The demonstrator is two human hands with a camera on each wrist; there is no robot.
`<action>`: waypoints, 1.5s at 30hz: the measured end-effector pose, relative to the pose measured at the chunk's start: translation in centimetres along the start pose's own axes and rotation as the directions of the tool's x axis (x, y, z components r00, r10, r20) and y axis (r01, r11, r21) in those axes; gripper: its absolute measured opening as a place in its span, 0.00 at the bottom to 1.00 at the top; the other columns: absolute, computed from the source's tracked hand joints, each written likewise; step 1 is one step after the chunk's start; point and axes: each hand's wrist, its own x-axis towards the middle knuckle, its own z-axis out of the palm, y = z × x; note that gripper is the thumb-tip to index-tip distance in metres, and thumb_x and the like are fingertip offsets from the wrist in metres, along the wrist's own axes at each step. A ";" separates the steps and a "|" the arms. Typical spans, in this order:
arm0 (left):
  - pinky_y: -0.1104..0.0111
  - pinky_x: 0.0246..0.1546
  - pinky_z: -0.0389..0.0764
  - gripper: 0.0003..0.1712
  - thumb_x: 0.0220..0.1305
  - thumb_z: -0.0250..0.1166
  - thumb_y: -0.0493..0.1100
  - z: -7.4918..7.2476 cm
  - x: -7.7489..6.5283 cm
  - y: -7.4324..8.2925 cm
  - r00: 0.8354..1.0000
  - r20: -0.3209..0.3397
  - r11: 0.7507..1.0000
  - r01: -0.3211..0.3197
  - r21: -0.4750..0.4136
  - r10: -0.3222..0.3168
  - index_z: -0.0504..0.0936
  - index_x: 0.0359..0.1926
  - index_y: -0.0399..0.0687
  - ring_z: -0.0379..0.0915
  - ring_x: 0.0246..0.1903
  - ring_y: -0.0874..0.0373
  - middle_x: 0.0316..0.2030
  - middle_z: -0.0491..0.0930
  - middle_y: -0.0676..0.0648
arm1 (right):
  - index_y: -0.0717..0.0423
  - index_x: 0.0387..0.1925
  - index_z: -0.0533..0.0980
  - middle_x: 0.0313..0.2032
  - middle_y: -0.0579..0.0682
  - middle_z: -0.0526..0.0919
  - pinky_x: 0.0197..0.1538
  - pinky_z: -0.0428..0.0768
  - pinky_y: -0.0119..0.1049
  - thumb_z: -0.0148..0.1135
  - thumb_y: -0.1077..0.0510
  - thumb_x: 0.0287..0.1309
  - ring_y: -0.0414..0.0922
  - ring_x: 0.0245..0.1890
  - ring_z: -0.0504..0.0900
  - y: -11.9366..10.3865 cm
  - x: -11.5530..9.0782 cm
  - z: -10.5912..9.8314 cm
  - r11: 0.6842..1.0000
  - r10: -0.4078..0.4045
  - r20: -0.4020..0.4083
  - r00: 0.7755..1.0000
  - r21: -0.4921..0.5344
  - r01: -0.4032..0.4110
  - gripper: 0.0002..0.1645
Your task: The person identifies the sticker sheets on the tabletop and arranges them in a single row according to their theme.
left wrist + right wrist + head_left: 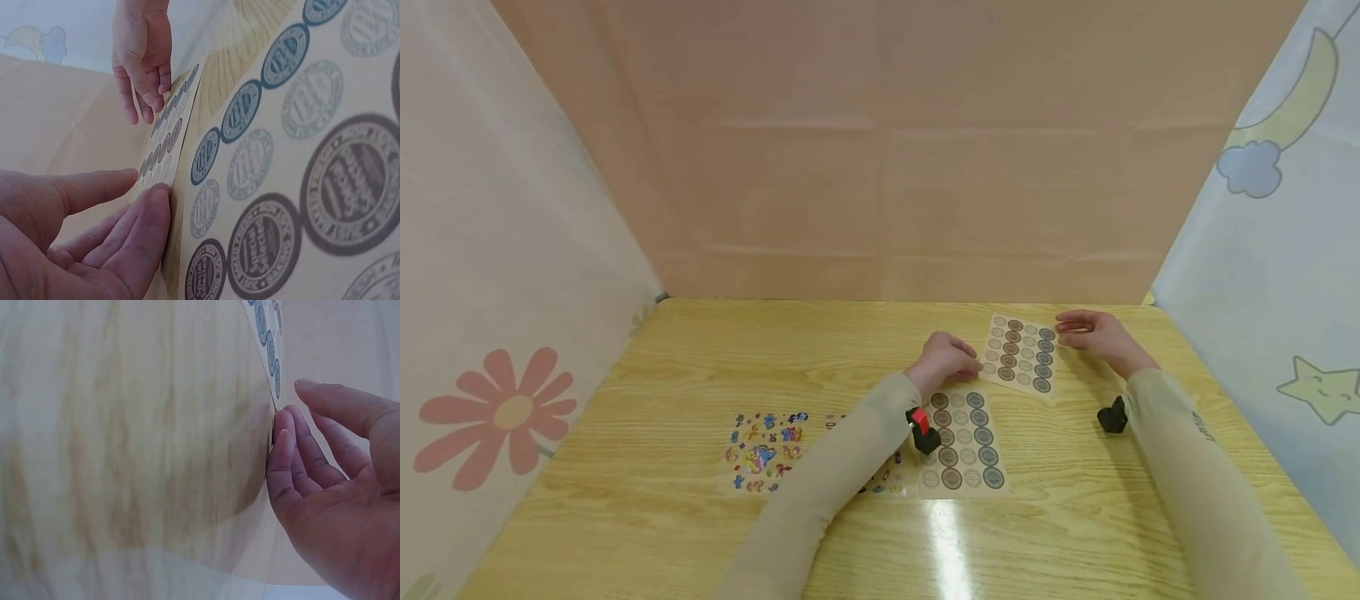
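A cream sheet of round stickers (1019, 353) in brown, pale and blue-grey columns lies slightly turned near the back of the table. At its near left edge, my left hand (946, 358) pinches it between thumb and fingertips, also seen in the left wrist view. By the sheet's right edge is my right hand (1097, 335), its thumb held apart from the fingers. In the right wrist view those fingertips (284, 440) touch the table beside the sheet's corner. A second round-sticker sheet (970, 492) lies below my left hand, partly covered by the wrist mount.
Clear sheets with small colourful stickers (767, 450) lie left of the second sheet, partly hidden by my left sleeve (835, 475). The wooden table (647, 517) meets a plain pinkish backdrop (880, 167); printed curtains (1285, 250) hang at both sides.
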 end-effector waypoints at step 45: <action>0.68 0.24 0.84 0.09 0.44 0.76 0.29 1.3 1.4 0.5 0.996 -0.016 0.997 0.083 0.008 -0.083 0.82 0.19 0.39 0.75 0.14 0.59 0.18 0.81 0.45 | 0.69 0.59 0.68 0.52 0.64 0.72 0.42 0.74 0.32 0.67 0.52 0.58 0.50 0.42 0.70 1.1 0.8 0.5 0.982 0.043 0.019 0.999 -0.183 -0.039 0.34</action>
